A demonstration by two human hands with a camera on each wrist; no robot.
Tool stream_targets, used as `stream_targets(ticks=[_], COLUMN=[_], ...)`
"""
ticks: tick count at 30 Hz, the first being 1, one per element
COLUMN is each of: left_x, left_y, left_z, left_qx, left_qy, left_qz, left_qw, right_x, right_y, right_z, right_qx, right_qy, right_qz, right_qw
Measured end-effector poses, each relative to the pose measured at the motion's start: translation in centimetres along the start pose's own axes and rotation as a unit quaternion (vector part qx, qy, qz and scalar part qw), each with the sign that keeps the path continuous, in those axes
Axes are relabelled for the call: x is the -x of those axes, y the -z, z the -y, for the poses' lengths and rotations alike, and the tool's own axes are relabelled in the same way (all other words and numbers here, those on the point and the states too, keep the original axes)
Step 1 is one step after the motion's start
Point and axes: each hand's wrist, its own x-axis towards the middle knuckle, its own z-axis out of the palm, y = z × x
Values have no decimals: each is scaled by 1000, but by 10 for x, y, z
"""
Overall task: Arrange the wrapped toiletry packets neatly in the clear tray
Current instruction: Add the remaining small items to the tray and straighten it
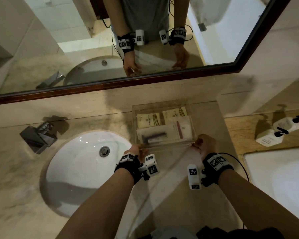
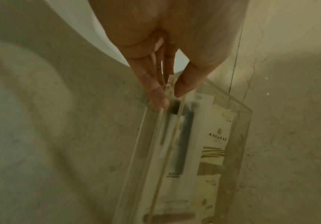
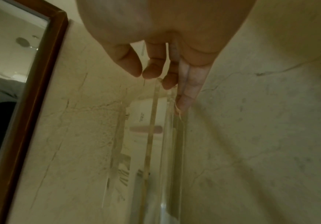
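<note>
Tray position: the clear tray (image 1: pixel 192 118) sits on the surface (image 1: pixel 93 118) just ahead of both hands, its near wall meeting their fingertips.
Tray long axis: it runs left to right, from one hand across to the other, so each hand has one near corner.
Left hand: the left hand (image 1: pixel 136 150) pinches the tray's near-left corner, thumb on one face of the wall and fingers (image 2: pixel 156 97) on the other, as the left wrist view shows.
Right hand: the right hand (image 1: pixel 204 144) grips the near-right corner in the same way, fingertips (image 3: pixel 186 91) curled over the wall's top edge.
Nearer hand: neither; both hands are on the tray, equally placed at opposite ends.
Packets: the wrapped packets lie flat inside, ahead of the hands; two cream sachets (image 1: pixel 148 120) side by side along the far wall, a long clear-wrapped packet (image 1: pixel 154 135) with a dark item along the near wall, and a white packet with a pink stick (image 1: pixel 179 129) toward the right hand.
Step in hand: the packets look already set in rows, so the two-handed hold probably serves to square or shift the tray itself.
What the move turns on: with the long axis spanning the hands, an even push or pull from both ends should keep the tray parallel to the mirror frame (image 1: pixel 110 87); uneven effort would likely skew it.
Off to the sides: the sink (image 1: pixel 72 169) lies left of the left hand, lotion bottles (image 1: pixel 281 130) well right of the right hand.
</note>
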Motion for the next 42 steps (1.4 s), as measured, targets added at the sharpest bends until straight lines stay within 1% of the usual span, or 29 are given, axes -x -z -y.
stream_targets(ticks=[2, 4, 6, 9, 11, 13, 14, 18, 20, 22, 24, 26, 28, 30, 32, 33, 34, 36, 37, 40, 42], left_x=[26, 38, 52, 53, 57, 58, 57, 54, 58, 58, 52, 36, 18, 34, 59, 70, 79, 84, 88, 95, 98], left_y=[-5, -8, -10, -12, -12, -12, -12, -13, -12, -8, -4, 2, 10, 13, 16, 18, 21, 26, 31, 42, 55], left_z=[-10, -16, -21, -24, -28, -29, -31, -31, -32, -32, -32, -27, -19, -16, -8, -4, 0, 6, 6, 0, -2], left_qx=[22, 48, 82, 85, 74, 95, 104, 70, 62, 50, 35, -6, -48, -53, -56, -55, -54, -58, -62, -34, -16], left_qy=[13, 19, 6, 25, 39, 44, 46, 38, 31, 31, 29, 16, -21, -34, -36, -42, -44, -50, -55, -71, -102], left_qz=[-9, -10, 7, -11, -9, -4, -4, -13, -17, -9, 3, -10, -29, -22, -17, -17, -11, 0, 11, 43, 65], left_qw=[1000, 999, 997, 996, 996, 994, 994, 997, 997, 998, 999, 1000, 998, 998, 998, 997, 998, 997, 996, 996, 993], right_x=[3, 5, 6, 6, 8, 7, 7, 5, 2, 0, -5, -7, -9, 0, 19, 27, 37, 53, 64, 93, 108], right_y=[-2, -5, -7, -7, -8, -10, -11, -13, -13, -13, -10, -8, -6, -7, -9, -11, -14, -22, -26, -31, -29], right_z=[1, 1, 1, 2, 4, 5, 6, 6, 5, 6, 7, 10, 8, 10, 10, 7, 6, 0, 0, 2, -5], right_qx=[-43, -81, -118, -193, -226, -254, -266, -281, -259, -206, -123, -45, 19, 90, 128, 146, 158, 162, 160, 142, 137], right_qy=[-20, -36, -55, -96, -112, -120, -124, -132, -127, -117, -104, -99, -66, -37, -4, 8, 2, -9, 3, 24, 39], right_qz=[-1, -6, -15, -26, -25, -28, -32, -39, -45, -51, -61, -49, -52, -29, 9, 15, 17, 45, 60, 77, 80], right_qw=[999, 996, 991, 976, 967, 959, 955, 950, 956, 970, 985, 993, 996, 995, 992, 989, 987, 986, 985, 987, 987])
